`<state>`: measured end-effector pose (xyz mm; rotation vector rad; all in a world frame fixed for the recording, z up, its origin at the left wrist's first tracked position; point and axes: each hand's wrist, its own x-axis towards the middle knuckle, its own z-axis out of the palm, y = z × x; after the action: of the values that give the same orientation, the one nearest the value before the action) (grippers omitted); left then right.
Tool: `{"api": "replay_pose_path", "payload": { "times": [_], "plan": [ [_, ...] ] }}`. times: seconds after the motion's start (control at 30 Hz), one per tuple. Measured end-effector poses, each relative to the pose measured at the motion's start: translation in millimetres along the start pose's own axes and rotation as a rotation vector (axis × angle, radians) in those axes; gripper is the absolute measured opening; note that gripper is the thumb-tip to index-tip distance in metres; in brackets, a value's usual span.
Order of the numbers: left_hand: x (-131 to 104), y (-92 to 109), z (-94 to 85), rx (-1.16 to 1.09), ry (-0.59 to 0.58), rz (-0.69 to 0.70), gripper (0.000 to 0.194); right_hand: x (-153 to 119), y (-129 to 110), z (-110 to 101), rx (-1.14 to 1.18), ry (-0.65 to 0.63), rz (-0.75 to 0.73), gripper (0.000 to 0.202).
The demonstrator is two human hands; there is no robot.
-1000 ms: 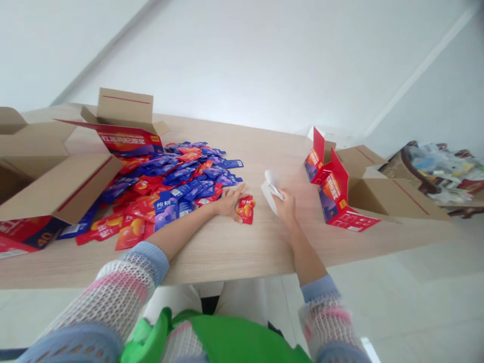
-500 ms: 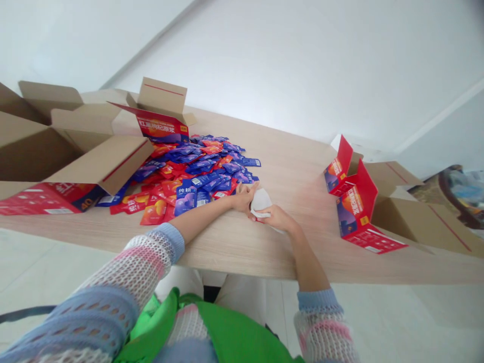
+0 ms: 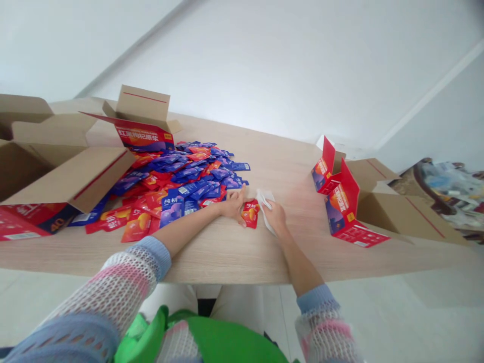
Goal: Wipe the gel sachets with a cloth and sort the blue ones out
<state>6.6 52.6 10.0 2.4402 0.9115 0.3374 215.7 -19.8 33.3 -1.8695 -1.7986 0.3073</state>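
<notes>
A red pouch (image 3: 250, 214) with orange fruit printed on it lies on the table in front of me. My left hand (image 3: 233, 206) rests at its left side, thumb and forefinger spread around that edge, fingertips at or close to the pouch. Just right of the pouch, my right hand (image 3: 276, 218) grips a white cloth or tissue (image 3: 267, 197), partly bunched under the fingers. Left of my left hand spreads a heap of blue and red pouches (image 3: 189, 174), with a blue pouch (image 3: 171, 210) lying face up at its near side.
An open red carton (image 3: 143, 137) stands behind the heap, and a larger open carton (image 3: 38, 219) is at the left. Two open red cartons (image 3: 342, 201) sit on the right of the wooden table (image 3: 227, 254). Beyond the right end are plastic bags (image 3: 449, 184).
My right hand has drawn the white cloth to the right, off the red pouch, which is now uncovered. My left hand has spread its fingers. The whole view has shifted slightly.
</notes>
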Motion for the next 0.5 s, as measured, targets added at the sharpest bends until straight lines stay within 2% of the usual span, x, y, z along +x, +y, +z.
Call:
{"api": "replay_pose_path", "payload": {
  "times": [0.1,0.23,0.33,0.5],
  "plan": [
    [-1.6,3.8,1.9,0.031,0.045,-0.046,0.164,-6.1,-22.6,14.3,-0.148,-0.11,-0.147,0.041],
    [-4.7,6.7,1.6,0.037,0.071,-0.053,0.163,-7.9,-26.8,10.0,-0.237,-0.219,-0.289,0.043],
    [-5.2,7.8,1.2,0.061,0.064,-0.073,0.166,-8.6,-22.6,0.1,-0.181,-0.328,-0.374,0.044],
    [-3.1,10.1,2.6,0.099,0.038,-0.105,0.165,-9.8,-21.4,-12.9,0.068,-0.582,-0.375,0.036]
  ]
}}
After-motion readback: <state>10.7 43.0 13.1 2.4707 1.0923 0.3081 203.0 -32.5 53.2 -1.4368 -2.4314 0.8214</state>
